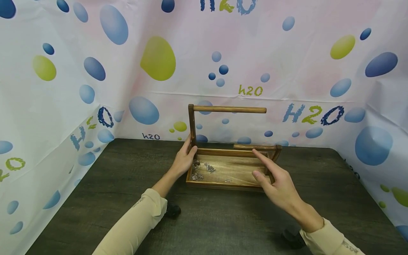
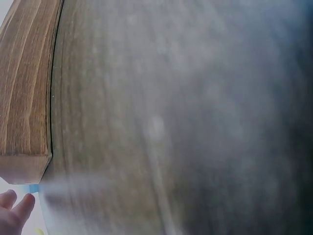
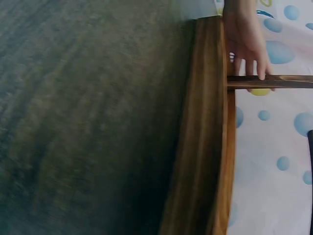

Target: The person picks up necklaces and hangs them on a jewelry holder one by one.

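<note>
A wooden jewelry stand (image 1: 229, 187) with a shallow tray base sits toward the back of the table. On its left a tall post (image 1: 192, 124) carries a long horizontal bar (image 1: 229, 109); on its right a shorter post carries a low bar (image 1: 251, 147). Small silvery chains or jewelry (image 1: 209, 168) lie in little piles at the tray's left. My left hand (image 1: 183, 157) holds the foot of the tall post between thumb and fingers, as the right wrist view also shows. Over the right end of the tray, my right hand (image 1: 277, 182) has its fingers extended, index fingertip by the low bar.
The dark wood-grain table (image 1: 220, 219) spreads around the stand. Behind it hangs a white backdrop (image 1: 191, 85) with blue and green spots. A small dark device (image 1: 173, 210) shows under the left wrist, and another dark device (image 1: 291, 236) under the right.
</note>
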A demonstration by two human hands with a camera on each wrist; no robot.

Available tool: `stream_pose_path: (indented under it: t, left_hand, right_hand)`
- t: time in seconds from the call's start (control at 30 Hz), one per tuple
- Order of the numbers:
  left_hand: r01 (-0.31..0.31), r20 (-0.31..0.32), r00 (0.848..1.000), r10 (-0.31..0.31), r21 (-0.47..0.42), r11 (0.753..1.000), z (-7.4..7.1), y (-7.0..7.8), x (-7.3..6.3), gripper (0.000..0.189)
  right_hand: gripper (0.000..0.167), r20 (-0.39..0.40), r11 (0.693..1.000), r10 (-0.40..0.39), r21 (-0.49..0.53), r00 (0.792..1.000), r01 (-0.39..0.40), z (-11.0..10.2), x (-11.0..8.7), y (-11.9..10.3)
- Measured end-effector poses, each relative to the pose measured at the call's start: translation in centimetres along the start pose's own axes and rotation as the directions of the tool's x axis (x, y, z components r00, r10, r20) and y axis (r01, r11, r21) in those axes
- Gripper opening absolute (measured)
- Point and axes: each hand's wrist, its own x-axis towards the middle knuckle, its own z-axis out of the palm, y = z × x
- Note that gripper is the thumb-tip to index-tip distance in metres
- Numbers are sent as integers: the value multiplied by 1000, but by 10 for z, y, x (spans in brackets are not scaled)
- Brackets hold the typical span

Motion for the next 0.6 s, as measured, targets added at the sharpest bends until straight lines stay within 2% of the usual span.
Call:
stream_pose_path:
  t: [0.33,0.6]
  left_hand:
    - [-23,27,999,25,-65,998,1,-2,1,75]
    - [-52,33,998,54,-65,997,2,-5,1,90]
  right_hand:
    - [62,31,998,-45,-43,999,46,22,-10,12]
    - [55,127,998,0,-56,992,7,34,-15,24]
